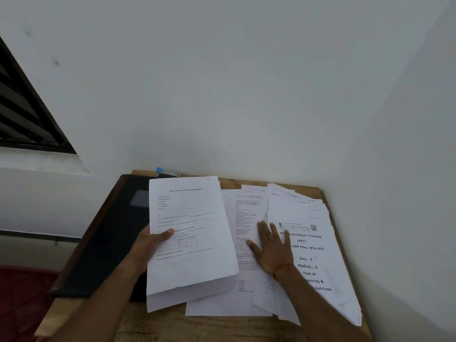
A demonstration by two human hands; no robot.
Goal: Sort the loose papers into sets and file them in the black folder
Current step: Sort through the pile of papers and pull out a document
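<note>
— Loose papers (308,255): how far along?
— Mostly unsorted; they lie fanned across the right half of the table (172,327). The black folder (108,243) lies at the left, closed as far as the dim view shows, nothing filed.
— Any set made?
— One stack (190,218), gripped by the left hand (148,245), thumb on top. The right hand (271,248) presses flat on the spread, fingers straight.

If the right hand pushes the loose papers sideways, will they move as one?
Probably not: the loose papers lie fanned and overlapping, so top sheets likely slide alone. Lifted ones should droop, as the set in the left hand bends.
</note>
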